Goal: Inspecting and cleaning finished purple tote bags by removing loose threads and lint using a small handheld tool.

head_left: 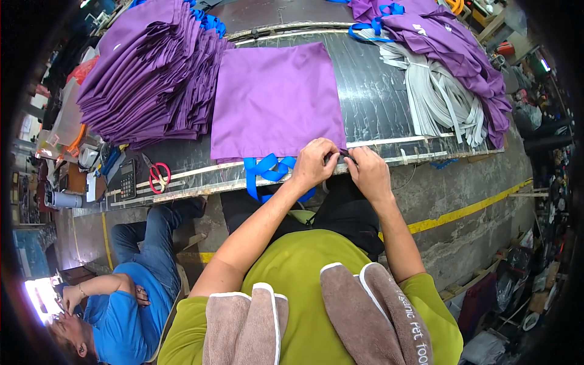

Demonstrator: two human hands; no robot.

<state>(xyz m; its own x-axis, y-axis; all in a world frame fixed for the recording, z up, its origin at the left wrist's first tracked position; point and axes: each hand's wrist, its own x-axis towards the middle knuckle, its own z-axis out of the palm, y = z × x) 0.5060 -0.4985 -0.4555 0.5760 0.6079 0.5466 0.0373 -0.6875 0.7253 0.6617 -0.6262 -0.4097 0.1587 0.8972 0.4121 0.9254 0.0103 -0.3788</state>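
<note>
Brown towel (242, 328) drapes the shoulders. Left hand (315, 164) and right hand (370, 173) pinch the near right corner of the purple cloth (277, 103), spread on the table (372, 91); blue strap (266, 165) at its near edge, scissors (153, 170) farther left.

Purple cloth (277, 100) flat on table (374, 91)

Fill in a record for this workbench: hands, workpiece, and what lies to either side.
Left hand: pinching at the near right corner of the purple cloth
Right hand: pinching at the same corner
Workpiece: purple cloth, spread flat on the table
Near edge: blue strap, hanging over
Left side: purple stack, calculator, red-handled scissors
Right side: pale strap bundle
</note>
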